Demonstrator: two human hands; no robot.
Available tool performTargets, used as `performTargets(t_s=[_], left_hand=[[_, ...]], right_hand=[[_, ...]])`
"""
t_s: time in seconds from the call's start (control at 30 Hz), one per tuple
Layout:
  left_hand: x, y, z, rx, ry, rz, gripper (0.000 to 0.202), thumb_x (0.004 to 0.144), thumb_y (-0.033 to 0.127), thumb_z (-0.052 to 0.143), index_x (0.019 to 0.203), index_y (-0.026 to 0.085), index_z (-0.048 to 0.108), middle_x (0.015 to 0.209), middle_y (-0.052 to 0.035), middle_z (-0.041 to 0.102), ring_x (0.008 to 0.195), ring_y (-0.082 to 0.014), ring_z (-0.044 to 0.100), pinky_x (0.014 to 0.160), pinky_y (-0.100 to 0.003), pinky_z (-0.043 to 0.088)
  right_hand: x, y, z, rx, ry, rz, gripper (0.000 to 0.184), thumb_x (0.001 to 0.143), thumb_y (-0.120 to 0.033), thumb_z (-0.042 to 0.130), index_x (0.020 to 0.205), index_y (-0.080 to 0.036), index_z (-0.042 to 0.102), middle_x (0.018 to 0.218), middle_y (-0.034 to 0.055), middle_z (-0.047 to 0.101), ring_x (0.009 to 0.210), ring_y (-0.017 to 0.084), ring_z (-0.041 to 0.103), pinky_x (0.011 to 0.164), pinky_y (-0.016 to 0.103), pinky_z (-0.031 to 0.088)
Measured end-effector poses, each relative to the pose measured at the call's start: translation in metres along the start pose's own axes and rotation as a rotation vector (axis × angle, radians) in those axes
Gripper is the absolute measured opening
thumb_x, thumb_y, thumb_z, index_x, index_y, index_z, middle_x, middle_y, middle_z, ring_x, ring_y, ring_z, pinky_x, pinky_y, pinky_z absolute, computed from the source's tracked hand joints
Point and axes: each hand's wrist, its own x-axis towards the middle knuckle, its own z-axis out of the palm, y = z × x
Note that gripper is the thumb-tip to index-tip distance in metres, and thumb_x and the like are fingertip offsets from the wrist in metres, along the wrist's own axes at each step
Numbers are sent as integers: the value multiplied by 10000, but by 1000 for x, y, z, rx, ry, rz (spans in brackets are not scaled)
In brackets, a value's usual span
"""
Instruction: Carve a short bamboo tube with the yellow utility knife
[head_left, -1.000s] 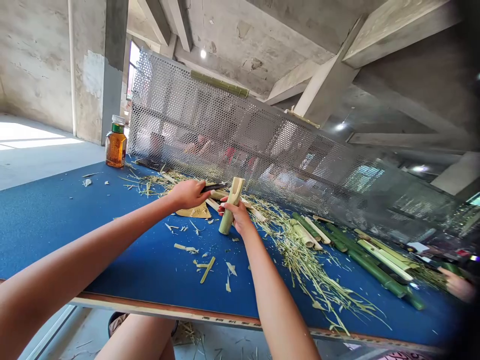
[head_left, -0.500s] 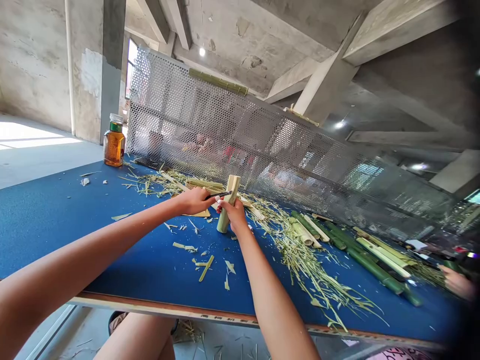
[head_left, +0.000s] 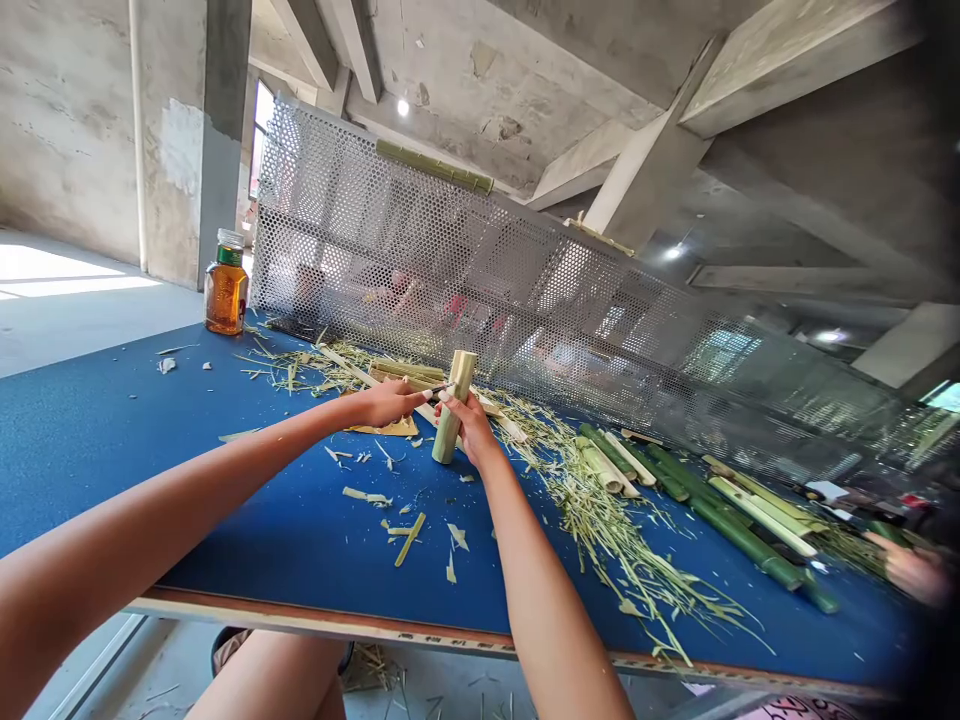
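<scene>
My right hand (head_left: 472, 425) is wrapped round a short pale-green bamboo section (head_left: 448, 432), which stands nearly upright with a slight tilt above the blue table. From the left, my left hand (head_left: 396, 402) grips a small dark knife (head_left: 441, 389), its handle mostly hidden by the fingers. The blade meets the left side of the bamboo, close to my right thumb. Pale shavings (head_left: 367, 495) and thin strips (head_left: 410, 540) lie on the tabletop below both hands.
A perforated metal screen (head_left: 450, 260) rises behind the blue table (head_left: 247, 510). At the far left stands an amber bottle (head_left: 225, 290). Bamboo slivers (head_left: 600, 530) pile along the screen, and green bamboo lengths (head_left: 742, 540) lie right. Another person's hand (head_left: 911, 570) shows at the right edge.
The knife has drawn back slightly to the left, so less blade crosses the bamboo. My right hand keeps its hold, and the bamboo is almost where it was.
</scene>
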Motion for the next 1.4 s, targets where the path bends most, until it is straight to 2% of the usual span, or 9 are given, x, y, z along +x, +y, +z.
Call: performTargets(t_s=[0.13,0.23,0.33,0.53,0.7,0.9,1.23,1.4], left_hand=[[2,-1,0,80,5,44,558,865,526,208,575,166,520,602,-55,590,586,-161,536,570,-271,407],[2,-4,1,159,45,175,469,884,453,240,824,167,608,812,-58,654,780,-179,582,694,-265,427],[2,-7,0,224,91,267,443,896,429,242,1003,176,590,970,-76,655,892,-187,590,775,-275,425],[4,-13,2,446,126,174,513,887,474,222,974,154,614,834,-131,667,771,-233,630,675,-321,453],[3,-12,9,600,208,69,535,875,490,223,890,127,616,803,-158,661,756,-270,639,658,-355,453],[2,-7,12,650,232,43,523,878,480,209,926,122,588,839,-165,664,783,-271,638,660,-345,450],[2,-7,13,660,245,27,522,880,486,213,952,109,568,851,-172,661,798,-289,638,651,-342,444],[6,-5,12,689,280,-54,512,888,452,235,992,63,552,827,-205,649,809,-316,640,638,-352,447]], right_hand=[[-1,-3,1,-14,-3,-47,386,572,-481,714,768,-195,546,647,-10,592,611,140,555,620,277,447],[-1,-2,6,-59,43,-90,401,550,-473,733,740,-194,516,604,-30,564,539,118,521,585,270,438],[-2,-1,9,-137,73,-142,413,541,-474,735,730,-195,497,580,-47,531,511,109,509,548,256,431],[-4,-3,7,-364,116,-170,390,583,-504,703,690,-196,488,483,-52,484,401,104,455,411,239,381],[-4,-6,9,-338,126,-103,376,597,-508,688,664,-194,492,457,-48,483,373,107,446,386,249,384],[-7,-12,12,-261,106,-34,349,591,-476,695,637,-194,494,439,-46,487,373,108,445,380,251,386],[-5,-11,12,-296,113,21,339,614,-476,689,585,-196,500,391,-31,480,337,114,441,342,253,383],[-6,-11,17,-357,140,151,357,604,-485,692,546,-198,489,378,-23,474,324,119,440,334,265,380]])
